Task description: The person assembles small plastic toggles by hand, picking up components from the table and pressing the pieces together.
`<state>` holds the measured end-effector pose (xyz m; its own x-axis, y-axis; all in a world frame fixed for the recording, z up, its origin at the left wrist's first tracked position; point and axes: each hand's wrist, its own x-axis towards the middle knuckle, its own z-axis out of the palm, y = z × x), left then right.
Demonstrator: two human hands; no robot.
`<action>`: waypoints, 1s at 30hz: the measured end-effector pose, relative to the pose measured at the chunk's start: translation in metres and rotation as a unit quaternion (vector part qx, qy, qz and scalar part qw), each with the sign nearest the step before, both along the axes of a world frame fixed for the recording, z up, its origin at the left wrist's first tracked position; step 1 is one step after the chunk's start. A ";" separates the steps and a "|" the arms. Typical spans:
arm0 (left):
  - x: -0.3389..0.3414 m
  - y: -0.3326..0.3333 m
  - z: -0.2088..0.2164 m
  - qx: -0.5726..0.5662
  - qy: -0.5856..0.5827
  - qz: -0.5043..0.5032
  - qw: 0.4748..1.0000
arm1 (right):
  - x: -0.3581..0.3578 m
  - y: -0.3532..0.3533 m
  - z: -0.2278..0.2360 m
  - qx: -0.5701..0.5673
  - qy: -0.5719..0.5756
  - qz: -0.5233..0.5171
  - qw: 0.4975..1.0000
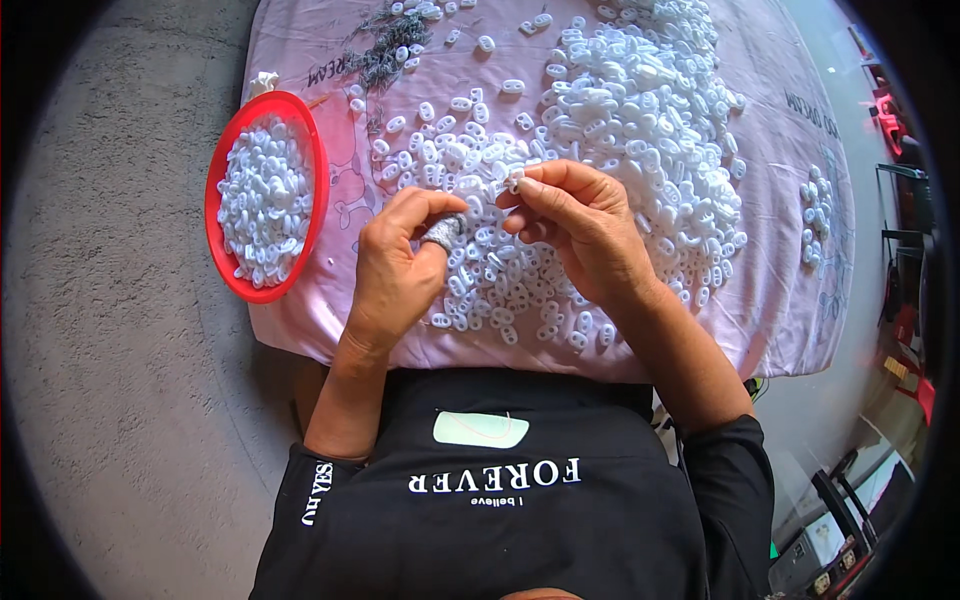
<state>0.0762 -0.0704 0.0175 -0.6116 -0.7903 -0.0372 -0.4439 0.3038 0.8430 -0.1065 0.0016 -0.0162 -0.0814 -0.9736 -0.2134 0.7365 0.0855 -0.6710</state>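
Observation:
Over a heap of small white oval plastic pieces with two holes [500, 290], both my hands face each other. Between thumb and forefinger, my right hand [590, 225] pinches one small white plastic piece [514, 181]. My left hand [400, 260] is a little apart from it, fingers curled in toward the thumb. A grey wrapping [443, 231] covers the tip of a digit on that hand, probably the thumb. Whether anything sits between those fingers is hidden.
A red basin [318, 190] full of similar white pieces stands at the table's left edge. The larger pile [640, 120] rises at the far right, on a pink cloth [470, 90]. A small group of pieces [815, 215] lies near the right edge. Grey strands [380, 50] lie at far left.

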 end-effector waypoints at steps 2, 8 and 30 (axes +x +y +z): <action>0.003 -0.002 -0.005 0.003 0.004 0.023 1.000 | -0.001 0.000 0.000 -0.004 0.006 -0.004 1.000; 0.000 0.003 -0.013 -0.091 -0.030 0.000 0.995 | -0.004 -0.002 -0.002 -0.017 -0.015 -0.030 0.999; 0.000 0.003 -0.015 -0.096 -0.073 0.011 0.993 | 0.000 0.000 -0.001 -0.004 0.010 0.003 1.000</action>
